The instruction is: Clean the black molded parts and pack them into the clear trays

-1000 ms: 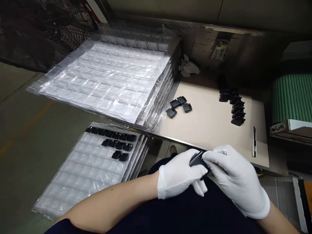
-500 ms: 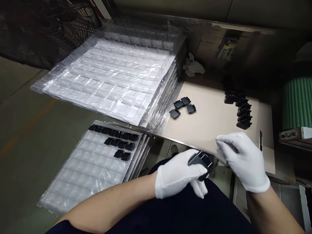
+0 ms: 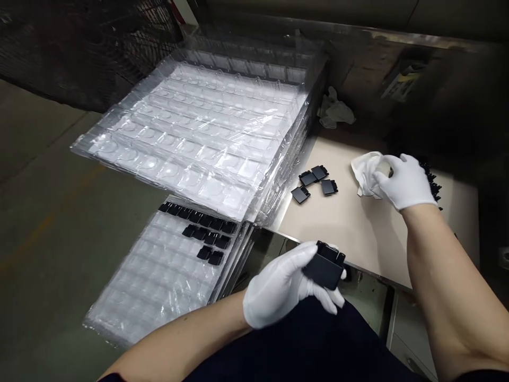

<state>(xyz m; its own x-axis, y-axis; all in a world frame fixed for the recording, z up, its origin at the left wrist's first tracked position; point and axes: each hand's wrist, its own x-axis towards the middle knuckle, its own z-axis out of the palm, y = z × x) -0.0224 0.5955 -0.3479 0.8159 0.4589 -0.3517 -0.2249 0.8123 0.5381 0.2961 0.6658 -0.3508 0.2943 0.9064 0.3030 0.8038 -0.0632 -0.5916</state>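
My left hand (image 3: pixel 284 278), in a white glove, holds a black plastic part (image 3: pixel 324 268) in front of my body. The part has a flat face turned up and clip-like tabs along its far edge. My right hand (image 3: pixel 407 180), also gloved, pinches a crumpled white cloth (image 3: pixel 368 172) over the right half of the table. Behind that hand a row of black parts (image 3: pixel 433 183) is partly hidden. Several similar black parts (image 3: pixel 314 178) lie loosely on the tabletop, left of the cloth.
A tall stack of clear blister trays (image 3: pixel 199 127) stands at the table's left. Lower down, another tray stack (image 3: pixel 147 270) holds black parts in its far rows. A white crumpled bag or cloth (image 3: pixel 336 110) lies at the back. A dark fan (image 3: pixel 135 37) stands far left.
My right hand has moved forward from near my body to over the table with the white cloth. My left hand has turned the black part so its flat face shows more.
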